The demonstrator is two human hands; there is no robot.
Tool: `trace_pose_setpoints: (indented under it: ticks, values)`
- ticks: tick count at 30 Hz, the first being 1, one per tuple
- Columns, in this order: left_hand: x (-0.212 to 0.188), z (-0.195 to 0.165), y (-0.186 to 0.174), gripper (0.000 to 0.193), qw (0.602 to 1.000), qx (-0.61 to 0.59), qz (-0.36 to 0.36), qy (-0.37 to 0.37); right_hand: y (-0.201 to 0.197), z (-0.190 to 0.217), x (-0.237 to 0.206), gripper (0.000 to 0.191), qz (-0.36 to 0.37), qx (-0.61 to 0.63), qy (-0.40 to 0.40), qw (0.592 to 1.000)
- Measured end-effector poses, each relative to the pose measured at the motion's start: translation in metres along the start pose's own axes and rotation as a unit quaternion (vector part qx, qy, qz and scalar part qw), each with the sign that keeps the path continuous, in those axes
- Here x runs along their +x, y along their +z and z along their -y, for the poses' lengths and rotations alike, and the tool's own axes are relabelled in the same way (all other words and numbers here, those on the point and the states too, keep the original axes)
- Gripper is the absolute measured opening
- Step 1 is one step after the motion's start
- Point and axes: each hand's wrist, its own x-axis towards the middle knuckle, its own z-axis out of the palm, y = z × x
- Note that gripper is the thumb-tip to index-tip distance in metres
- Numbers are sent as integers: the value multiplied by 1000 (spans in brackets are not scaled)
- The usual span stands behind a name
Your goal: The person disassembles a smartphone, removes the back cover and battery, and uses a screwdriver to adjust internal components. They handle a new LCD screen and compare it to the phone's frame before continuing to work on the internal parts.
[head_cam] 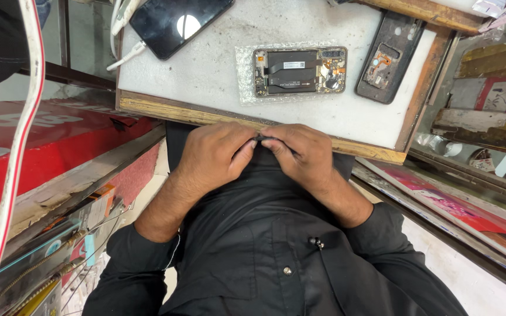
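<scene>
Two hands meet at the near edge of our white work table (218,76): our left hand (215,155) and right hand (303,153) pinch one small dark part (266,138) between their fingertips. On the table lie one opened phone (298,71), one back cover (389,56) and one charging phone (178,23).

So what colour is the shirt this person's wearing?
Black shirt, with small metal buttons, seen in the head view.
</scene>
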Motion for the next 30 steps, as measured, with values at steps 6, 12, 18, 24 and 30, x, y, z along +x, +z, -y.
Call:
trace_pose_setpoints:
  ticks: [6,12,18,24,30]
  values:
    - [4,17,-5,13,999,10,-30,-34,-12,-7,20,29,-2,-54,-53,997]
    - [27,36,-1,15,961,-162,-14,-222,-18,-22,44,31,26,-185,-31,982]
    - [32,31,16,14,965,-191,-21,-177,-6,-28,48,37,66,-208,-36,975]
    - [33,30,17,13,952,-244,-10,-184,-4,-36,47,32,67,-166,-26,983]
    - [37,31,19,13,941,-270,16,-202,-3,-45,49,25,67,-140,-14,988]
